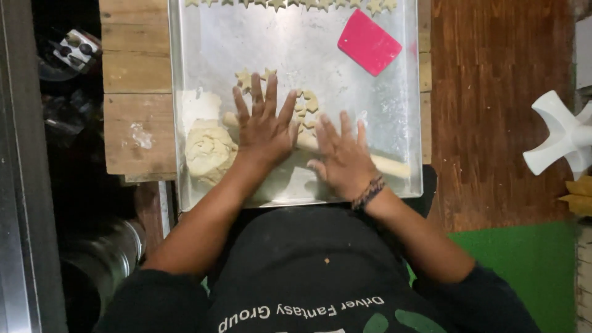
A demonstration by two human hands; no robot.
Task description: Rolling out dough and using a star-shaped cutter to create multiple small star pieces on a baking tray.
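Head view looks straight down on a metal tray (203, 37) set over a wooden table (135, 92), and the step in hand, by my reading, is rolling dough flat with a rolling pin (388, 165). Near the tray's left edge sits a lump of dough (208, 151), rough and unrolled, with a patch of flour (198, 105) just beyond it. The left hand (264, 123) lies palm down over the left part of the pin, fingers spread wide and pointing toward the tray's far edge, forearm reaching in from the near-left. Beside its fingertips are star-shaped cutouts (253, 78), and more dough pieces (306, 108) lie between the two hands. The right hand (342, 157) is also flat and open, fingers fanned, pressing on the pin's middle; a beaded bracelet (369, 193) circles its wrist at the tray's near edge. The pin's right end pokes out past that hand toward the near-right corner. Neither hand grips anything; both bear down with open palms. The next move, I judge, calls for even pressure from both palms so the pin travels straight and stays clear of the cutouts. A row of finished stars (290, 4) lines the far edge, and a pink scraper (369, 42) rests near the far-right corner.
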